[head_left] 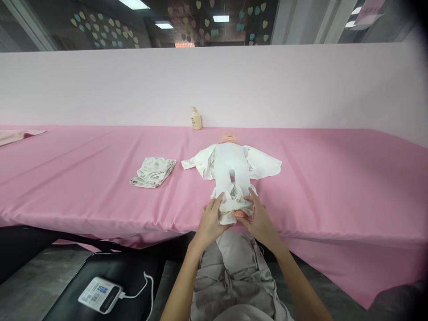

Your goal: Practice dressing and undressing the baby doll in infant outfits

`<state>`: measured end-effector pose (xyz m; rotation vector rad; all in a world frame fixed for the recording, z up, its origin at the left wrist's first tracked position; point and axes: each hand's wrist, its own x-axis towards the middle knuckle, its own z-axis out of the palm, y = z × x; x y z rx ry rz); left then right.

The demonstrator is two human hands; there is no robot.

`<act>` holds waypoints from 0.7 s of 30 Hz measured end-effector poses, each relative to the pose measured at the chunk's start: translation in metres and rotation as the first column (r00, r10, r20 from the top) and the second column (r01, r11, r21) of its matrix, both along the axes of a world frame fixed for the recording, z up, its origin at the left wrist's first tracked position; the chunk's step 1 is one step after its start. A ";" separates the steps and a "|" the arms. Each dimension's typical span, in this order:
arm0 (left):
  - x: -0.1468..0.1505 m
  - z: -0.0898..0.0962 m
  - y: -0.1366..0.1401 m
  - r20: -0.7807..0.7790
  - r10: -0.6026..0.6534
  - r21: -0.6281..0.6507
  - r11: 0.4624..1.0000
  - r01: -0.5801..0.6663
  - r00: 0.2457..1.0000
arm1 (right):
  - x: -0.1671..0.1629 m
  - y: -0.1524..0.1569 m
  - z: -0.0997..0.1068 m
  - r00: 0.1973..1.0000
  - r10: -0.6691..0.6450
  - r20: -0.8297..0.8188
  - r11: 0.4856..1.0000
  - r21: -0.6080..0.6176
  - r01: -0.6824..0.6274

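Observation:
A baby doll [230,162] lies on its back in a white long-sleeved top, head toward the wall and feet toward me. Patterned white baby pants [236,203] are bunched around its lower legs at the near table edge. My left hand [211,220] grips the pants on their left side, thumb and fingers closed on the cloth. On the other side, my right hand [260,223] holds the pants' edge beside a bare doll foot [241,215] that shows at the opening. The other foot is hidden by the cloth.
A folded patterned cloth [154,172] lies left of the doll on the pink table cover [83,178]. A pump bottle [196,119] stands by the white wall [133,84]. A white power bank [100,295] with a cable rests on a black chair [133,263].

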<state>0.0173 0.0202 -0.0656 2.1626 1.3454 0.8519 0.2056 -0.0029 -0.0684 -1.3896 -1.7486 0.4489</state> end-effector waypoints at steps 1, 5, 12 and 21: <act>0.001 0.001 0.000 -0.026 0.015 0.018 1.000 -0.015 1.000 | -0.003 -0.001 0.000 0.999 -0.026 0.042 0.999 0.031 0.024; 0.006 0.001 -0.009 -0.098 0.077 0.153 0.986 -0.062 0.992 | -0.013 -0.011 -0.010 0.983 -0.127 0.131 0.980 0.172 0.104; 0.016 -0.012 -0.032 0.017 0.242 0.637 0.745 -0.197 0.970 | -0.024 -0.023 -0.029 0.957 -0.258 0.136 0.841 0.519 0.153; 0.013 -0.014 -0.064 0.070 0.025 0.623 0.779 -0.063 0.997 | -0.013 -0.046 -0.018 0.983 -0.069 0.171 0.821 0.570 -0.041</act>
